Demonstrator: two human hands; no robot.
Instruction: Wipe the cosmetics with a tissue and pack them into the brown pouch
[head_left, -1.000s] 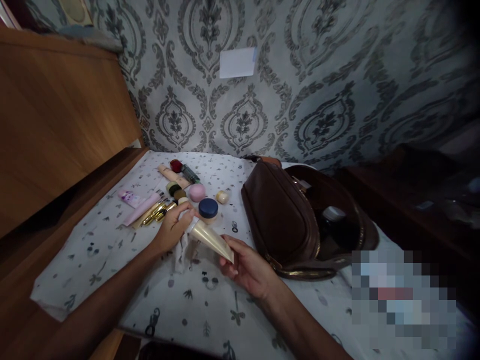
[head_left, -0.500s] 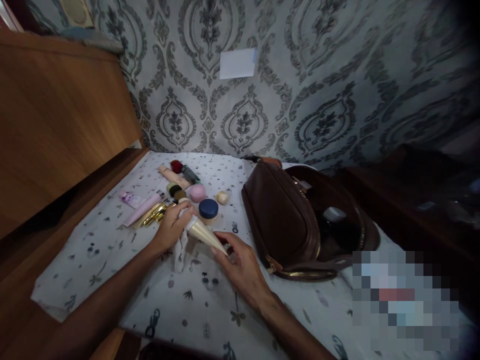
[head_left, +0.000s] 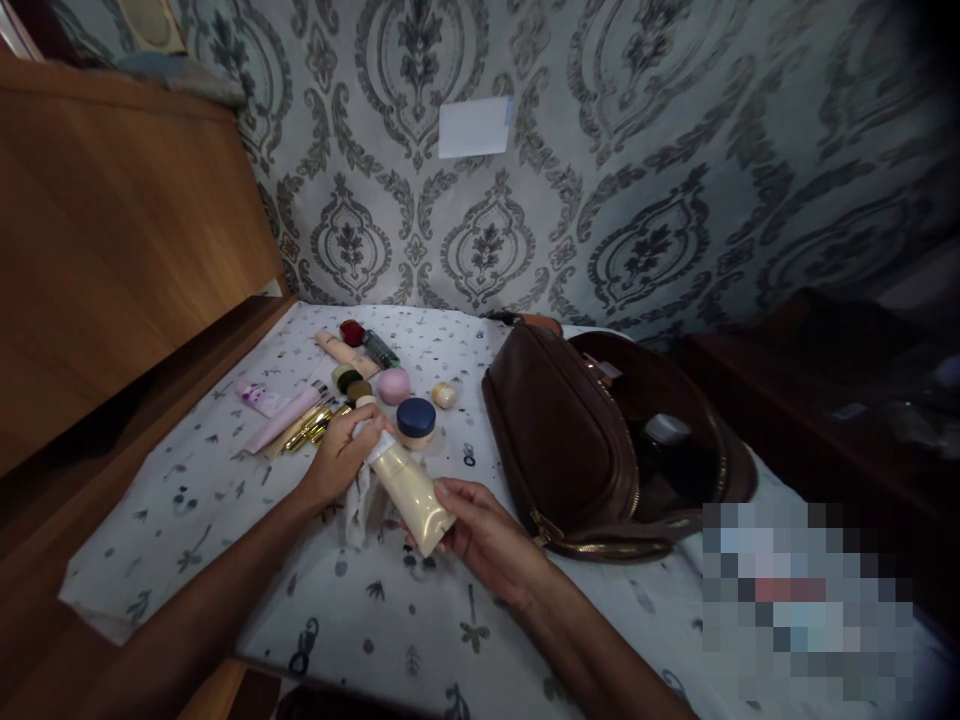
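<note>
A cream-coloured cosmetic tube (head_left: 411,488) lies between both hands above the patterned white cloth (head_left: 225,500). My right hand (head_left: 487,535) grips its flat crimped end. My left hand (head_left: 341,455) is closed round the cap end, with a white tissue (head_left: 361,505) bunched in the fingers and hanging down below them. Just beyond my left hand stands a jar with a dark blue lid (head_left: 416,420).
Several cosmetics lie in a row on the cloth: a pink tube (head_left: 281,420), gold sticks (head_left: 311,425), a pink round pot (head_left: 394,385), a small cream pot (head_left: 444,395). An open brown leather bag (head_left: 577,440) stands to the right. A wooden panel (head_left: 112,230) rises left.
The tube has turned in my hands so its broad face shows. My right hand shifted its grip along the crimped end. My left hand has stayed at the cap.
</note>
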